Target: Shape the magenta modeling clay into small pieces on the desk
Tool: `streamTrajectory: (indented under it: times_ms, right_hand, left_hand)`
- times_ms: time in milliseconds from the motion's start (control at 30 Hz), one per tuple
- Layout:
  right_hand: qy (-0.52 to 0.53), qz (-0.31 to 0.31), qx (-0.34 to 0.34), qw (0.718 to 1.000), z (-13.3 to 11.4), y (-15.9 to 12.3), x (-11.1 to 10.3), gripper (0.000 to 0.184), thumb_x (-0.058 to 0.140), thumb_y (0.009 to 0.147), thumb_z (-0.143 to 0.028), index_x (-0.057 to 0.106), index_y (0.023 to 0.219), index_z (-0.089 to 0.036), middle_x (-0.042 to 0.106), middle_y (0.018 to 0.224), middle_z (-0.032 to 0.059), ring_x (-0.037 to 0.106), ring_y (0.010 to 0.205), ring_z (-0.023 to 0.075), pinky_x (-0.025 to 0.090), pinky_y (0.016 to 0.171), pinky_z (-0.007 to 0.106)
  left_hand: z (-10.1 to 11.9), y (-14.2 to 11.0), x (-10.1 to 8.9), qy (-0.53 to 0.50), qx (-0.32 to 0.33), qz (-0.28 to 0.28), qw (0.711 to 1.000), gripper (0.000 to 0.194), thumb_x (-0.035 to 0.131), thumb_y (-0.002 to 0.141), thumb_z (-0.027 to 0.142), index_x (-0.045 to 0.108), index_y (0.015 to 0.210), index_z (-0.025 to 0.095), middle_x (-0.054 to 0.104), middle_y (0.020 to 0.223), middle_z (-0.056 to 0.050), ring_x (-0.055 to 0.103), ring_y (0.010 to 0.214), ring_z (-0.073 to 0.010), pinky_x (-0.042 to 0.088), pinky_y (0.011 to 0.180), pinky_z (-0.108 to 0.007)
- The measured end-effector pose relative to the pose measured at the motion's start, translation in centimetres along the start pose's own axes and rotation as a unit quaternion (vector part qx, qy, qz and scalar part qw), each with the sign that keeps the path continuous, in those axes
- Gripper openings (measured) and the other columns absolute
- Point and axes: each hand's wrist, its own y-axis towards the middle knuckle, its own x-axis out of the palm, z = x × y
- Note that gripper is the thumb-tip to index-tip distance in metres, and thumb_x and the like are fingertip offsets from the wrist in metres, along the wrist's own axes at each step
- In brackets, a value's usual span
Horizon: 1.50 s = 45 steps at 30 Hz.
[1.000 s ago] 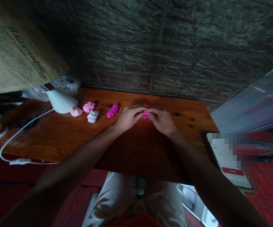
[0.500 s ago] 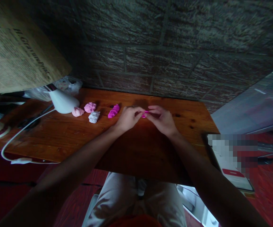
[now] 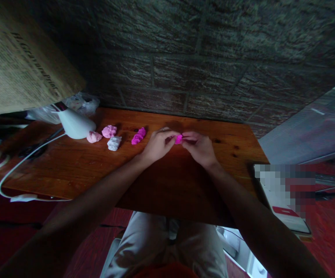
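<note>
Between the fingertips of both hands is a small piece of bright magenta modelling clay (image 3: 179,139). My left hand (image 3: 159,144) pinches it from the left side, thumb and forefinger closed on it. From the right, my right hand (image 3: 199,148) grips the same piece with its fingers and thumb. Left of my left hand, a longer magenta clay lump (image 3: 138,136) lies on the wooden table (image 3: 92,166). Farther left sit a pink lump (image 3: 109,131), a paler pink lump (image 3: 94,136) and a white lump (image 3: 114,143).
A lamp with a white base (image 3: 79,125) and a newsprint-patterned shade (image 3: 25,65) stands at the left, its white cable (image 3: 19,166) hanging past the table edge. Dark scissors (image 3: 35,150) lie near it. A brick wall (image 3: 170,73) rises behind. A partly blurred flat object (image 3: 289,210) is at the right.
The magenta piece between my fingers has turned and now shows more of its face. Both hands stay in nearly the same place; the lumps on the table have not moved.
</note>
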Motion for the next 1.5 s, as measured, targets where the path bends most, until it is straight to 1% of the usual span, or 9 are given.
streamTrajectory:
  times_ms: [133,267,367,500,633,767,1033,1300,1500]
  right_hand:
    - [-0.039,0.013,0.0,0.999,-1.1,-0.3,-0.1,0.023,0.076,0.079,-0.015,0.075,0.102,-0.021,0.084,0.092,0.004,0.081,0.091,0.0238,0.063,0.092,0.04]
    - [-0.049,0.028,-0.023,0.998,-1.7,-0.6,-0.1,0.022,0.076,0.08,-0.015,0.074,0.101,-0.022,0.084,0.092,0.0024,0.081,0.09,0.0231,0.062,0.093,0.04]
    - [-0.031,0.039,-0.013,0.999,-1.4,-0.6,0.1,0.021,0.08,0.08,-0.023,0.074,0.101,-0.023,0.084,0.094,0.0036,0.081,0.089,0.0234,0.063,0.09,0.039]
    - [-0.009,0.003,0.023,1.0,-0.5,-0.6,0.6,0.027,0.084,0.078,-0.033,0.074,0.1,-0.02,0.083,0.093,0.0077,0.081,0.087,0.0249,0.065,0.083,0.039]
    - [0.021,-0.025,0.015,0.999,0.1,-0.5,0.6,0.018,0.077,0.083,-0.025,0.074,0.099,-0.021,0.083,0.095,0.0067,0.081,0.088,0.0226,0.065,0.086,0.039]
    - [0.001,0.005,-0.001,1.0,-0.2,-0.4,0.3,0.015,0.074,0.08,-0.015,0.075,0.093,-0.023,0.084,0.096,0.0029,0.081,0.09,0.021,0.064,0.089,0.037]
    - [-0.065,0.021,-0.076,0.995,-1.5,-0.9,0.2,0.016,0.071,0.086,-0.016,0.08,0.086,-0.029,0.084,0.095,-0.0032,0.081,0.088,0.0201,0.064,0.089,0.035]
    - [-0.048,0.036,-0.051,0.997,-1.3,-0.6,0.0,0.011,0.075,0.082,-0.019,0.077,0.09,-0.026,0.084,0.093,0.0,0.081,0.089,0.022,0.065,0.088,0.037]
    - [-0.056,0.044,-0.041,0.997,-1.3,-0.5,-0.3,0.017,0.077,0.081,-0.019,0.078,0.097,-0.024,0.084,0.097,0.0028,0.081,0.093,0.0237,0.064,0.091,0.038]
  left_hand:
    - [-0.2,0.0,0.0,-0.016,0.001,0.0,1.0,0.015,0.063,0.094,0.016,0.077,0.099,0.018,0.079,0.106,-0.008,0.075,0.098,-0.0197,0.057,0.091,-0.032]
    - [-0.3,0.0,0.0,-0.042,-0.013,-0.03,0.999,0.015,0.062,0.095,0.016,0.076,0.101,0.018,0.082,0.097,-0.006,0.076,0.085,-0.0171,0.058,0.083,-0.028]
    - [-0.1,0.0,0.0,-0.043,-0.025,-0.011,0.999,0.014,0.063,0.094,0.017,0.076,0.098,0.018,0.082,0.095,-0.005,0.077,0.084,-0.0173,0.058,0.081,-0.027]
    - [-0.1,0.0,0.1,-0.041,-0.041,0.025,0.998,0.014,0.063,0.094,0.019,0.077,0.098,0.018,0.083,0.096,-0.005,0.078,0.086,-0.0184,0.059,0.082,-0.029]
    - [-0.2,-0.1,0.2,-0.054,-0.053,0.031,0.997,0.014,0.064,0.093,0.02,0.077,0.098,0.019,0.083,0.097,-0.005,0.078,0.088,-0.0187,0.061,0.084,-0.03]
    - [-0.1,-0.1,0.2,-0.069,-0.046,0.01,0.996,0.014,0.065,0.091,0.018,0.077,0.099,0.018,0.083,0.099,-0.005,0.078,0.087,-0.0185,0.061,0.084,-0.03]
    - [-0.2,-0.1,0.0,-0.037,-0.025,-0.002,0.999,0.019,0.061,0.093,0.017,0.077,0.101,0.018,0.083,0.1,-0.007,0.078,0.088,-0.0192,0.06,0.083,-0.032]
    - [0.0,0.1,-0.1,-0.064,-0.013,-0.019,0.998,0.02,0.06,0.091,0.015,0.076,0.101,0.017,0.082,0.096,-0.006,0.075,0.081,-0.0161,0.057,0.073,-0.026]
    - [0.1,0.1,-0.1,-0.111,-0.004,-0.021,0.994,0.017,0.066,0.092,0.023,0.078,0.101,0.017,0.082,0.104,-0.008,0.076,0.088,-0.0178,0.058,0.076,-0.027]
